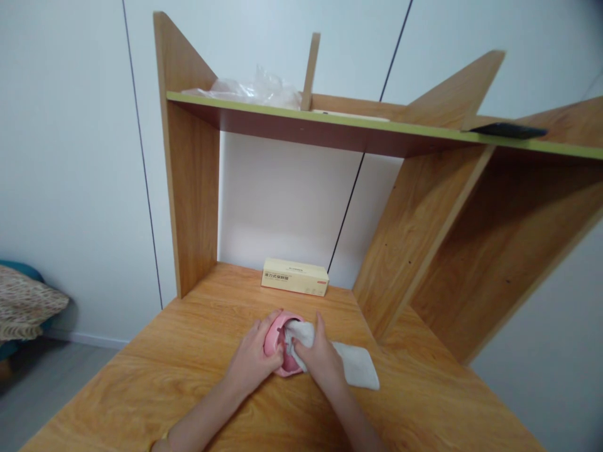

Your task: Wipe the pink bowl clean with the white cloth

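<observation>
Head view, looking down. Wooden tabletop (188, 370) is carrying everything and running back to a white wall. Shelf (330, 125) is spanning above it on slanted wooden uprights, out of the hands' way; a crumpled plastic bag (254, 91) and a flat dark object (509, 130) are sitting up there. Long beige box (294, 277) is lying against the back wall, well apart from the hands. White cloth (355, 367) is trailing flat across the tabletop to the right, with one end bunched up. Pink bowl (274, 336) is resting near the middle of the tabletop, tipped on its side so that its opening is facing the right hand. Left hand (252, 361) is wrapping its grip round the bowl's outer wall, bracing it against the push. Right hand (320, 361) is closing its grip on the bunched cloth end and pressing it into the bowl's opening.
</observation>
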`<state>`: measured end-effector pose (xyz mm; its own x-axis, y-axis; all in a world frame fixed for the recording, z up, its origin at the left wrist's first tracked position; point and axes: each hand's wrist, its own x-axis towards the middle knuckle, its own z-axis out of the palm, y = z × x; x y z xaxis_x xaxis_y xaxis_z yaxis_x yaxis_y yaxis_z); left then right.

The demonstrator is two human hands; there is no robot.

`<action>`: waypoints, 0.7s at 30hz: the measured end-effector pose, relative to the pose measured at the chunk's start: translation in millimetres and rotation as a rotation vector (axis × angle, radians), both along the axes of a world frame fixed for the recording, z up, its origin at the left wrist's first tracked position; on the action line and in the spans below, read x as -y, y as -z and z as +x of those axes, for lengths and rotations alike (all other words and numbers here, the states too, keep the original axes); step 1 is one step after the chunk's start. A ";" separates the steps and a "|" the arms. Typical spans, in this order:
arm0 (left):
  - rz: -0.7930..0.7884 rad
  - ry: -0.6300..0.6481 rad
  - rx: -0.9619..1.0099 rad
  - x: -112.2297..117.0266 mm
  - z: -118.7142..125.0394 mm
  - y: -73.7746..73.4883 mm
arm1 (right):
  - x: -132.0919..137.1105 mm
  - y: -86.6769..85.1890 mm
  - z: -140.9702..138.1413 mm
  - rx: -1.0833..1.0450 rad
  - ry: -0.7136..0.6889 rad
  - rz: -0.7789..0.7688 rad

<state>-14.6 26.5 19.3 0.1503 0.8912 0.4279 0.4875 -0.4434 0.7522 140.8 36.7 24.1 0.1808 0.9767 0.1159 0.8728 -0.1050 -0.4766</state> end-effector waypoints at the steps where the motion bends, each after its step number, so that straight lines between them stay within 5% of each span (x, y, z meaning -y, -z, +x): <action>1: -0.002 0.000 -0.006 0.6 0.2 -1.0 | -0.9 2.0 0.6 -0.033 -0.001 -0.009; 14: -0.019 0.015 -0.036 -3.6 -1.7 -4.2 | 2.4 2.9 3.8 0.164 -0.007 0.238; 21: -0.009 0.016 -0.037 -3.9 -3.9 -3.1 | -2.2 9.8 2.7 0.012 -0.006 0.042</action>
<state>-18.5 30.4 22.4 0.1800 0.8925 0.4135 0.5082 -0.4443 0.7378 143.5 39.0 14.3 0.1730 0.9721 0.1586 0.8789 -0.0797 -0.4703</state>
